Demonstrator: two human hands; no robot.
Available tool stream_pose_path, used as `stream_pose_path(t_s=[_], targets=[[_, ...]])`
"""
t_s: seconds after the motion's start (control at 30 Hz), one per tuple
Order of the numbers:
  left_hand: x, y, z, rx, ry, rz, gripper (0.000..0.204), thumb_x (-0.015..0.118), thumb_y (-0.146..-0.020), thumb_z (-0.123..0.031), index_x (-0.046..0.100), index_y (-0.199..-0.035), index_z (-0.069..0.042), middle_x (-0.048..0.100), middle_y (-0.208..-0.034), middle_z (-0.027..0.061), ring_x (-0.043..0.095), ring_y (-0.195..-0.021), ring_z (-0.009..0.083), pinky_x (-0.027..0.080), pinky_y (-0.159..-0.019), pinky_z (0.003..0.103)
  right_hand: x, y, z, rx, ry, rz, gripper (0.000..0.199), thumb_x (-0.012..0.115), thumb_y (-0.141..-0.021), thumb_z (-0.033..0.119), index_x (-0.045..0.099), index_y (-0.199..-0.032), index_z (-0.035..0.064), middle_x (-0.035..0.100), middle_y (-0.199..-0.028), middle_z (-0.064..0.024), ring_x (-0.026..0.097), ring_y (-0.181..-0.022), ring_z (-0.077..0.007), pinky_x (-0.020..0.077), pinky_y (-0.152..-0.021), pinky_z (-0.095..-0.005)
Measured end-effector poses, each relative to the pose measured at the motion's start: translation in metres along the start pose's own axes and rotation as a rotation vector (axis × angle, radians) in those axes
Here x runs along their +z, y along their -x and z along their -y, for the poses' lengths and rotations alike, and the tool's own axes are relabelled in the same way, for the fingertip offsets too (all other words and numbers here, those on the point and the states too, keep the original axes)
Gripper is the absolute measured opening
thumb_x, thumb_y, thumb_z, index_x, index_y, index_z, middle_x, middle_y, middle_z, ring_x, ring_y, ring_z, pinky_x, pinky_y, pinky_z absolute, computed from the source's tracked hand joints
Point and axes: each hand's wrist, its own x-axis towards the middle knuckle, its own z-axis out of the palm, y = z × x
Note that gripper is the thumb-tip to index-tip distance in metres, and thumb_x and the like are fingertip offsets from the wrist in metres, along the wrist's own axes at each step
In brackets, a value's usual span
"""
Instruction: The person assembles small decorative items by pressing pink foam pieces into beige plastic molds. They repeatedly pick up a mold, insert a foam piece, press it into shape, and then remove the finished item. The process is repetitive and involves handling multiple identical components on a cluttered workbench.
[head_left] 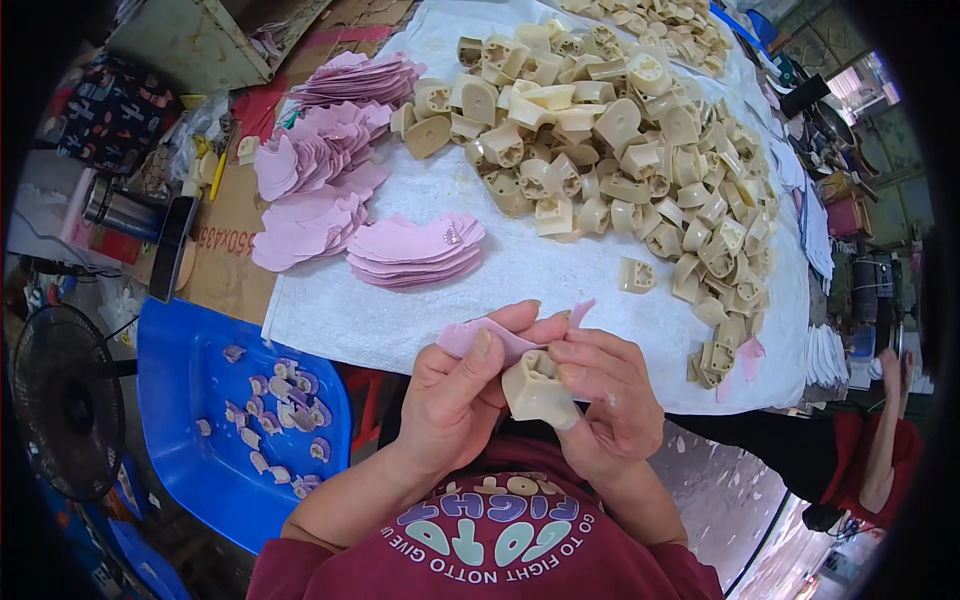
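Close to my chest, at the table's front edge, both hands are closed and meet. My left hand (445, 395) pinches a thin pink cover piece (510, 346) between thumb and fingers. A narrow end of that piece sticks up beyond my fingertips. In my right hand (618, 405) is a beige plastic shoe heel (540, 394), its hollow ribbed end facing up. The pink piece lies against the heel's far side; how much they touch is hidden by my fingers. Stacks of similar pink pieces (415, 250) lie beyond my left hand, and a large heap of beige heels (600, 140) beyond my right.
White cloth (340, 320) covers the table. A single heel (638, 275) lies apart from the heap. At lower left, a blue tub (190, 430) holds several pink-covered heels (290, 400). A black fan (70, 400) stands left of it. Another person (880, 460) is at far right.
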Motion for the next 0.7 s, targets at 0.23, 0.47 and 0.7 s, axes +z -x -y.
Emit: stream_pose_path(t_s=[0.23,0.47,0.7], targets=[[0.006,0.001,-0.004,-0.051,0.056,-0.039,0.044,0.045,-0.1,-0.024,0.042,-0.134,0.003,0.052,-0.131,0.0235,0.057,-0.116,0.0256,0.048,-0.097,0.037,0.002,0.003,-0.004,-0.013,-0.008,-0.034,0.031,0.073,-0.068,-0.002,0.061,-0.096,0.0031,0.068,-0.103,-0.0135,0.063,-0.099,-0.0323,0.0516,-0.082,-0.0369],[0.004,-0.006,-0.006,0.022,-0.362,-0.117,0.032,0.051,-0.098,-0.017,0.058,-0.119,0.005,0.063,-0.116,0.0176,0.063,-0.101,0.0181,0.049,-0.09,0.031,-0.001,-0.004,-0.015,-0.04,0.202,-0.016,0.032,0.075,-0.066,0.005,0.061,-0.094,0.0065,0.066,-0.1,-0.0065,0.057,-0.092,-0.0268,0.0454,-0.083,-0.0378],[0.003,-0.005,-0.014,0.017,-0.489,-0.165,0.025,0.059,-0.091,-0.011,0.064,-0.106,0.009,0.066,-0.109,0.0203,0.065,-0.098,0.0213,0.049,-0.09,0.033,-0.015,-0.008,-0.014,-0.079,0.364,0.098,0.035,0.072,-0.059,0.007,0.061,-0.092,0.0073,0.062,-0.094,-0.0039,0.054,-0.089,-0.0243,0.0361,-0.078,-0.038]])
